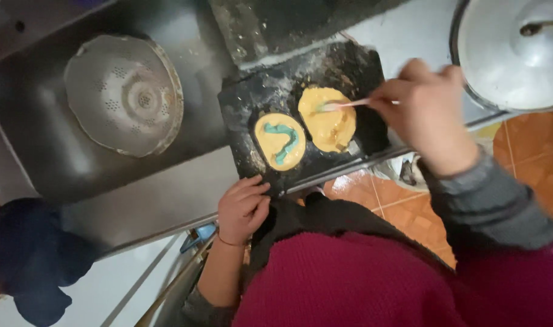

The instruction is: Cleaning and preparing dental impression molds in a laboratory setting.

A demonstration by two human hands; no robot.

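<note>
A dark flat griddle [270,91] lies on the counter edge with two round yellow batter discs on it. The left disc [270,148] carries a teal squiggle [284,142]. My right hand [425,112] grips a thin pale stick [349,103], whose tip touches the right disc [331,124] beside a small green smear. My left hand [243,207] rests at the griddle's near left corner, fingers curled on its edge.
A steel sink [40,139] at left holds an upturned white colander [124,94]. A large metal pot with a lid [513,51] stands at top right. Orange floor tiles [531,151] show below the counter. A dark cloth [28,254] hangs at lower left.
</note>
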